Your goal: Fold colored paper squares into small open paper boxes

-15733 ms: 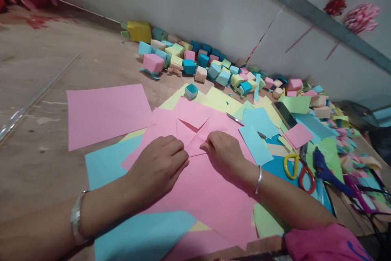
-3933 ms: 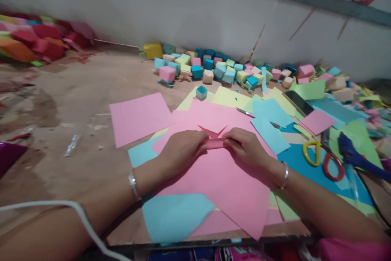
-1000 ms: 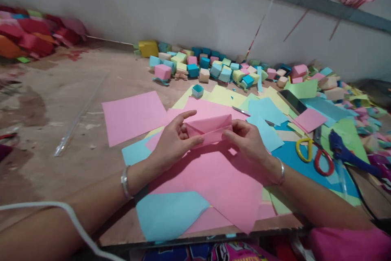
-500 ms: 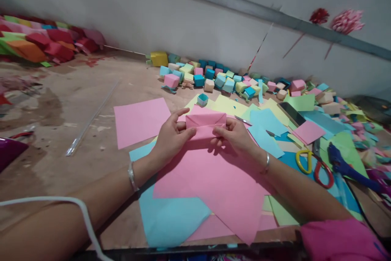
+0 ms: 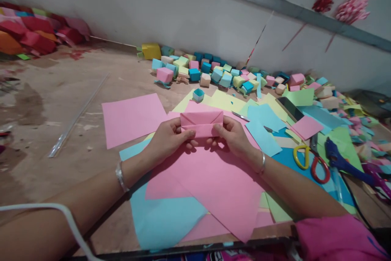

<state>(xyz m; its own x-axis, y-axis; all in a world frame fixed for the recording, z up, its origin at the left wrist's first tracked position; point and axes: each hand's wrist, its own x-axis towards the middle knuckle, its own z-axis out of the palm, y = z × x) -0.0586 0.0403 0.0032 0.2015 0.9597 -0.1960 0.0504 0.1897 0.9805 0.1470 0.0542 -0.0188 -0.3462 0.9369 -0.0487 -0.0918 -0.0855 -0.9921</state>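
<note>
A folded piece of pink paper (image 5: 202, 120) is held between both hands, a flap with slanted creases facing me. My left hand (image 5: 174, 134) pinches its left end, thumb on the front and fingers behind. At the right end my right hand (image 5: 230, 131) grips it the same way, with the thumb pressing the lower fold. Below lie large pink sheets (image 5: 226, 183) over a light blue sheet (image 5: 165, 220). Just beyond the folded paper stands a small open light blue paper box (image 5: 198, 95).
Many small paper boxes (image 5: 205, 80) line the wall. On the right lie scissors (image 5: 320, 169), a blue glue gun (image 5: 336, 157) and a dark phone (image 5: 289, 108). A clear ruler-like strip (image 5: 79, 114) lies left, near a pink sheet (image 5: 134, 118). A white cable (image 5: 65, 212) crosses my left forearm.
The front flap of the pink paper now lies flatter, and my left fingers have curled further under its lower edge. The view has shifted slightly to the right.
</note>
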